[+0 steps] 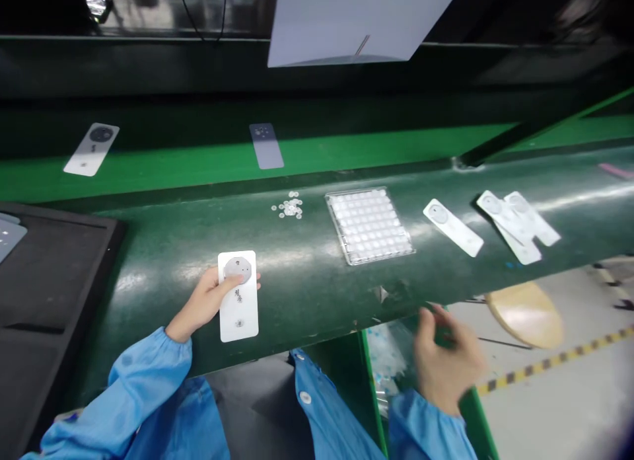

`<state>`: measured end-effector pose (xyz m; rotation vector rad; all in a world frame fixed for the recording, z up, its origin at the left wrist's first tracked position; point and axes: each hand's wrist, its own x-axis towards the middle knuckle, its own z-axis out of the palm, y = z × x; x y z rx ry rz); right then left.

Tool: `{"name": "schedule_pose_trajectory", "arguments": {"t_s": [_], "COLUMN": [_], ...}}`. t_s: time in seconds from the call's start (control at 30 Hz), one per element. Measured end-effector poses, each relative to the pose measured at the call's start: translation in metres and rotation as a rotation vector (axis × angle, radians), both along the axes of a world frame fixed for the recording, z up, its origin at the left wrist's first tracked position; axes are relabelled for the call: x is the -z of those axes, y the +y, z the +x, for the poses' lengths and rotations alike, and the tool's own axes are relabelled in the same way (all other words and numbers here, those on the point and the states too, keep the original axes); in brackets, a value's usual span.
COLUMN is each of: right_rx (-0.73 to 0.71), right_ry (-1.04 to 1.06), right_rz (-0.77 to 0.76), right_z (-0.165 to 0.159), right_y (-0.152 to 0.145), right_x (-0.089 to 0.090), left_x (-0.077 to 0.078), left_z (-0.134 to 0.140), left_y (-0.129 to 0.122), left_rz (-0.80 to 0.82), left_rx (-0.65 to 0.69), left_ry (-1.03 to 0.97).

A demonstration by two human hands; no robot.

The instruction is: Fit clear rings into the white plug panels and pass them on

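My left hand (208, 298) grips a white phone back cover (238, 321), its thumb lying on the round grey camera area and its fingers behind. Dark printed marks run down the cover below that circle. Out past the bench's front edge is my right hand (448, 361), over a green bin (369, 374). It is smeared by motion, but its thumb and fingers look parted and I see nothing in them. Clear plastic scraps (389, 357) lie in the bin. A clear tray (369, 225) with rows of white round pieces lies on the green bench (297, 288).
Small clear rings (290, 207) lie loose left of the tray. Single covers (453, 227) and overlapping covers (518, 225) rest at right. Two more panels (92, 149) (266, 146) stand along the back ledge. A black tray (54, 288) occupies the left; a wooden stool (525, 314) is beyond the bench.
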<state>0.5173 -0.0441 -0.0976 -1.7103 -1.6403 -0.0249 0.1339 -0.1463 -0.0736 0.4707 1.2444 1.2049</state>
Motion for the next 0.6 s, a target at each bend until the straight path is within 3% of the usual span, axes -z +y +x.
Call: {"name": "schedule_pose_trajectory", "arguments": {"t_s": [0.1,0.17,0.27,0.43,0.6], "right_rx": [-0.426,-0.627,-0.701,-0.628,-0.711], "right_ry": [0.108,0.113,0.014,-0.163,-0.242], "right_rz": [-0.074,-0.156,-0.241,-0.294,-0.279], "right_z": [-0.086,-0.139,-0.192,-0.213,-0.206], "right_y": [0.029,0.055,0.091,0.119,0.107], "right_x": [-0.012,-0.015,-0.011,-0.002,-0.003], "left_x": [0.001,0.002,0.003,0.002,0.000], "left_z": [0.000,0.000,0.000,0.000,0.001], "left_y": [0.006,0.007,0.004,0.001,0.003], "left_rz": [0.013,0.018,0.033,0.044,0.025], "left_rx": [0.002,-0.002,0.003,0.023,0.002], "left_ry": [0.007,-0.011,-0.013,-0.023,-0.029]}}
